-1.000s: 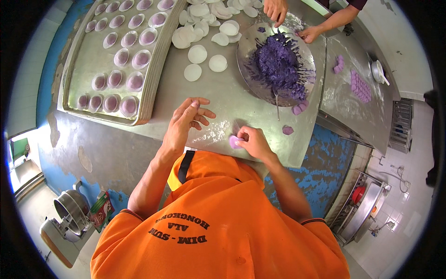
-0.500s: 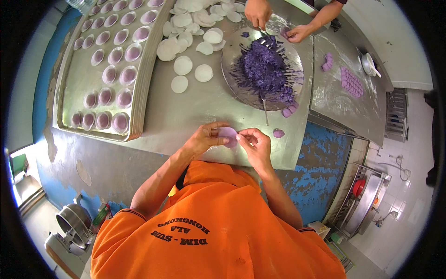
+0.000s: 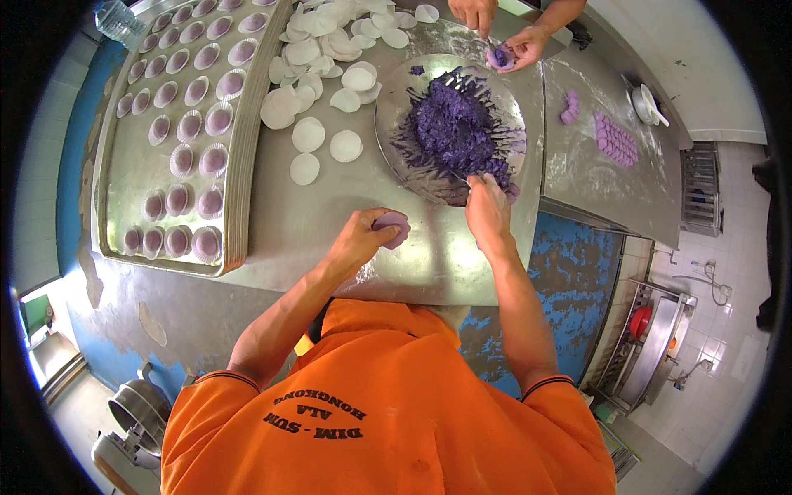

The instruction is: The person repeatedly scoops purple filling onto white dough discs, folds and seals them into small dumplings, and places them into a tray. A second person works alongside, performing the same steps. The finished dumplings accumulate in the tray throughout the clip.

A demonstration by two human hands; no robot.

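Observation:
My left hand (image 3: 360, 239) holds a flattened round of lilac dough (image 3: 396, 228) above the near part of the steel table, its thumb over the dough. My right hand (image 3: 488, 211) is closed round the handle of a thin metal utensil (image 3: 459, 176); the tip is buried, so its kind cannot be made out. It meets the near edge of a heap of dark purple filling (image 3: 450, 124) on a round metal plate (image 3: 388, 124). A lump of lilac dough (image 3: 513, 193) shows partly beside my right hand.
On the left, a stacked metal tray (image 3: 124, 186) carries rows of lilac balls in paper cups. White paper rounds (image 3: 346, 147) lie scattered behind. Across the plate, a co-worker's hands (image 3: 528, 48) hold dough with filling. Cut dough pieces (image 3: 616, 140) lie on the right-hand table.
My right hand has left the dough and moved forward and right to grasp the utensil. My left hand keeps the dough round. The co-worker's hand has come away from the filling heap.

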